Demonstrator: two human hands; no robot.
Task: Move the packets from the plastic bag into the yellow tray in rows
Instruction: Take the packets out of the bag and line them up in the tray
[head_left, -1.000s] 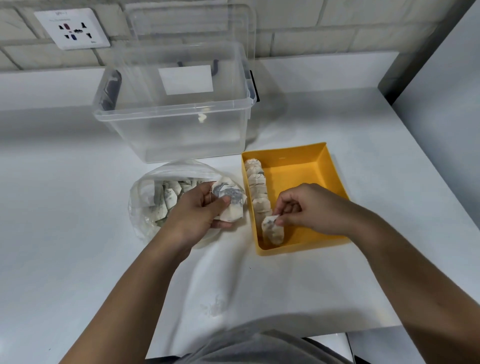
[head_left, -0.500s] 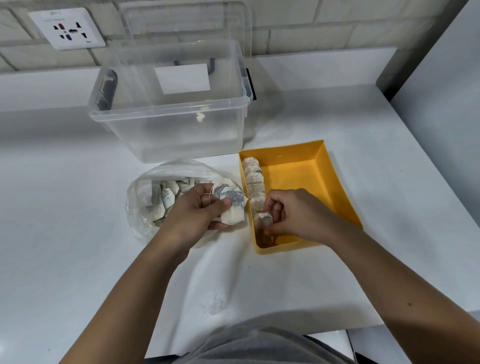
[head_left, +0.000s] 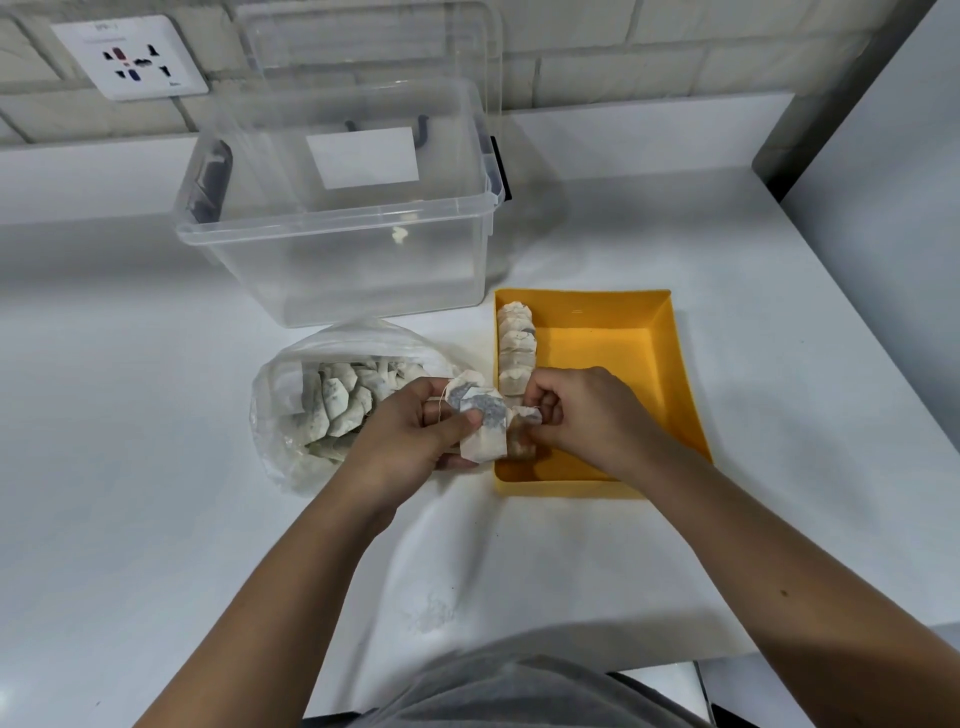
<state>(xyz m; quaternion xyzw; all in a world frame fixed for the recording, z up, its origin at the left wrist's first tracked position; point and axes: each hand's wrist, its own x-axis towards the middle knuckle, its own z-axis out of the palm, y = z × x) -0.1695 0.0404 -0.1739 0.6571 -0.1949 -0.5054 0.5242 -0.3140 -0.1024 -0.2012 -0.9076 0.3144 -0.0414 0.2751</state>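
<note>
L hand (head_left: 410, 441) grips a small stack of packets (head_left: 480, 421) w/ thumb across the front, fingers curled behind, held just above the desk (head_left: 130, 415) betw. the plastic bag (head_left: 275, 415) and the yellow tray (head_left: 597, 309). R hand (head_left: 587, 415) pinches a single packet (head_left: 529, 414) at its top edge, right beside the stack, over the tray's near-left corner. One row (head_left: 516, 340) of packets already stands along the tray's left wall; the rest of the tray floor is bare. Many more lie loose in the bag. A clear storage box (head_left: 337, 218) sits behind.

Handling, prob.: packets look like tea bags: paper-thin, v. light, soft, w/ thread attached, so they may snag or tear. Best taken by the top edge w/ a light pinch, not squeezed at the filled belly. They'll likely flop over unless leaned against the neighbour in the row.
</note>
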